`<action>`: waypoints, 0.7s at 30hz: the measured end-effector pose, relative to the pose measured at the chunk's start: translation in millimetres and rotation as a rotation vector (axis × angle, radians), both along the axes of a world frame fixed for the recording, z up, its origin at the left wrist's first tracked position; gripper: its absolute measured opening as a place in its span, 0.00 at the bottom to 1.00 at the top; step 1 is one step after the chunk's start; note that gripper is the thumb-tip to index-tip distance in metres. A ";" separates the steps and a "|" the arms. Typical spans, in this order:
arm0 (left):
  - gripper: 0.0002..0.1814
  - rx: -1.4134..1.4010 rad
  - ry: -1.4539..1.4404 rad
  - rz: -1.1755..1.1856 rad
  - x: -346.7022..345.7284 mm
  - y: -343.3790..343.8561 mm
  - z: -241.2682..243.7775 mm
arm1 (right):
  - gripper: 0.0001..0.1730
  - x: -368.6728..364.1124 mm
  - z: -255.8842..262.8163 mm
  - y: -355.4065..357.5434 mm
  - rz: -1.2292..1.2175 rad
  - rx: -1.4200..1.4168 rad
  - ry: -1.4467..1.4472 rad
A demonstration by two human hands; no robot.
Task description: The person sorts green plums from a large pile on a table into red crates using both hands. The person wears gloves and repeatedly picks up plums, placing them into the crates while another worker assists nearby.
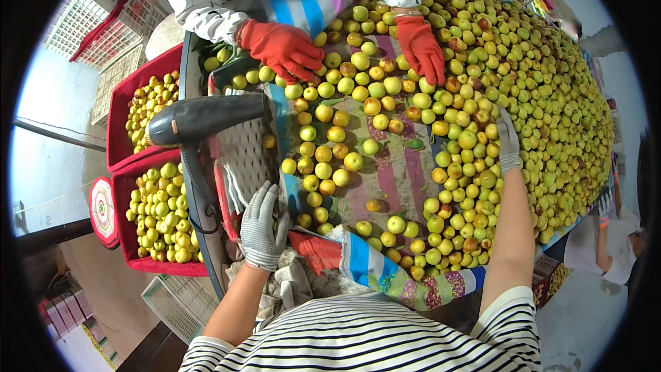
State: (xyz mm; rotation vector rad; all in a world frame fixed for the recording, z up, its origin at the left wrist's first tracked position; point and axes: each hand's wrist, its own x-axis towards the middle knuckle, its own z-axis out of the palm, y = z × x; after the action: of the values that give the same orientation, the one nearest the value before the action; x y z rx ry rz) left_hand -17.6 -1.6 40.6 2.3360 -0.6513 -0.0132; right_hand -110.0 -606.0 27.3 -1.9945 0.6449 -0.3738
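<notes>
Many green-yellow jujube fruits (547,93), some with brown patches, lie heaped on a striped cloth (382,165). My right hand (509,139), in a grey glove, rests against the near side of the heap; whether it grips any fruit cannot be told. My left hand (264,227), in a striped grey glove, lies at the edge of a white foam mesh pad (248,150), fingers extended and holding no visible fruit. A black hair dryer (206,119) is mounted above the pad. Loose fruits are scattered between my hands.
Across the table, a co-worker's red-gloved hands (281,50) (421,49) touch fruits. Two red-lined crates (165,267) hold fruits at the left, near stacked plastic crates (119,20). A grey metal rim (199,206) edges the table. Another person's gloved hand (605,204) is at far right.
</notes>
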 end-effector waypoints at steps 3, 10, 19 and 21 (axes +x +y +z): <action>0.30 0.051 0.005 -0.033 1.5 -2.0 1.8 | 0.44 38.2 -12.7 45.5 0.027 -0.033 -0.005; 0.32 0.045 -0.005 0.014 0.1 1.2 -9.3 | 0.52 108.6 -4.2 204.6 0.057 -0.781 0.221; 0.29 0.048 -0.033 0.059 -3.4 1.5 -7.7 | 0.38 87.9 10.8 357.1 0.411 -0.926 0.477; 0.29 0.035 -0.030 0.052 -2.8 -1.1 -6.8 | 0.37 74.8 -22.2 383.7 0.528 -0.949 0.315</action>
State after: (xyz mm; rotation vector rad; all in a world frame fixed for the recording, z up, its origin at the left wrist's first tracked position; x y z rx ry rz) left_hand -20.5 -2.7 33.8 2.3908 -0.6093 0.0347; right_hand -35.3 -222.3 5.2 -3.0610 0.0678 -0.0163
